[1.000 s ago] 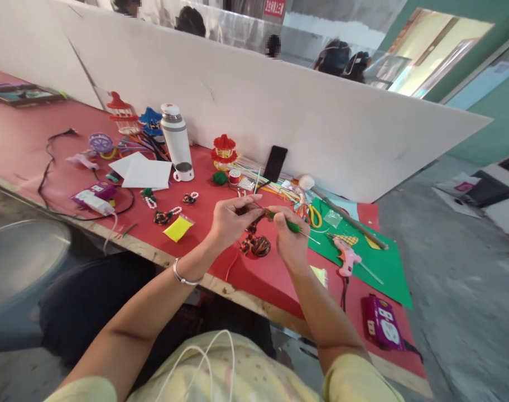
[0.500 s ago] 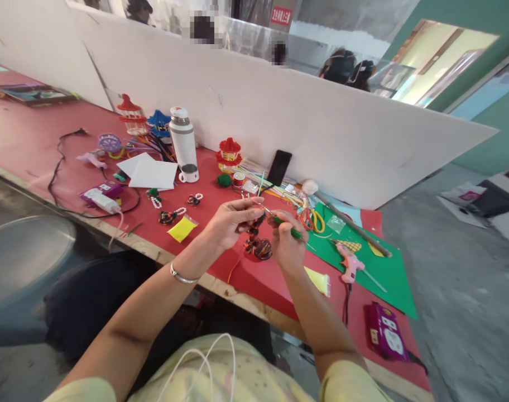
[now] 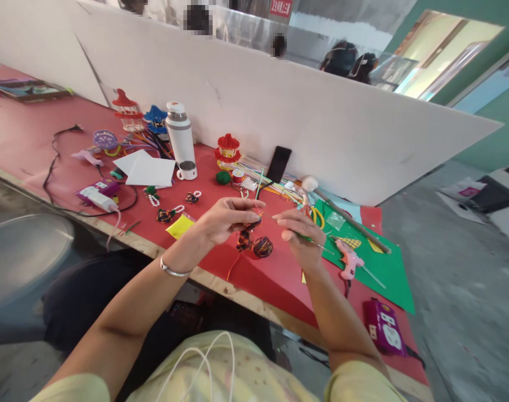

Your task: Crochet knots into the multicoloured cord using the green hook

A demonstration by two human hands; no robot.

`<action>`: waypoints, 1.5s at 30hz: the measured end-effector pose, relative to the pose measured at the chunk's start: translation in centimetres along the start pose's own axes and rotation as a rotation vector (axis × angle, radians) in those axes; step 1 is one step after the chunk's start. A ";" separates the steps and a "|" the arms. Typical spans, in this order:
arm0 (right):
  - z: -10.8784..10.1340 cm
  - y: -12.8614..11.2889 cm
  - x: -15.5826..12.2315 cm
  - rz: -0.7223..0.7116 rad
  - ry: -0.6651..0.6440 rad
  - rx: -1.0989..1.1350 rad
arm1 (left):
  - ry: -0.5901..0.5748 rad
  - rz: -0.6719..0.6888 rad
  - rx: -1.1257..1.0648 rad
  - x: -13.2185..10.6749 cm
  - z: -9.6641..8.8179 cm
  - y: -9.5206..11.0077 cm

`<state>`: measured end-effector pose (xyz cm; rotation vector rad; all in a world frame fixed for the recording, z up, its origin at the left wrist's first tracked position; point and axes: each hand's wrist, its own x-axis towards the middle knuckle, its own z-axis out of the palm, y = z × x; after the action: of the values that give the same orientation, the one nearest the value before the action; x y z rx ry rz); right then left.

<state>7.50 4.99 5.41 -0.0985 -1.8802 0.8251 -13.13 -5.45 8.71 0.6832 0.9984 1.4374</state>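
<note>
My left hand (image 3: 225, 220) pinches a small crocheted piece (image 3: 253, 224) of dark multicoloured yarn between thumb and fingers. More dark, orange-flecked crochet (image 3: 243, 240) hangs just below it. A ball of the same yarn (image 3: 263, 247) rests on the red tabletop beneath my hands. To the right, my right hand (image 3: 303, 237) is closed around a green-handled crochet hook (image 3: 305, 238), whose thin metal shaft points right, away from the piece. Its thumb and index finger are a short way from the work. A fine reddish strand (image 3: 257, 207) stands up at my left fingertips.
Finished yarn charms with white beads (image 3: 171, 213) and a yellow packet (image 3: 179, 226) lie left. Behind stand a white thermos (image 3: 180, 137), a red pagoda model (image 3: 227, 151) and a phone (image 3: 279, 164). A pink glue gun (image 3: 350, 261) lies right on green sheet (image 3: 392, 279).
My right hand has moved right, away from the crocheted piece, and the hook has swung round with its metal shaft pointing right. My left hand still holds the piece.
</note>
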 end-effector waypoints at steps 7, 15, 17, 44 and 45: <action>-1.3 -0.6 1.0 -0.104 -0.132 -0.009 | -0.102 -0.059 0.064 0.2 -0.5 0.6; -2.2 -0.6 0.3 0.107 -0.120 0.170 | -0.163 -0.060 0.131 0.6 -0.6 0.4; -1.3 -0.1 -0.5 0.252 -0.049 0.247 | -0.162 -0.025 0.131 0.7 0.1 -0.2; 2.6 1.2 -0.9 0.665 0.383 0.418 | 0.004 0.094 0.020 1.5 1.9 -2.3; 2.7 1.3 -0.8 0.682 0.384 0.441 | 0.008 0.096 0.015 1.6 1.9 -2.4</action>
<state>5.24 4.34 3.44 -0.5999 -1.2604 1.5413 -10.53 -3.71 7.25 0.7451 0.9954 1.5181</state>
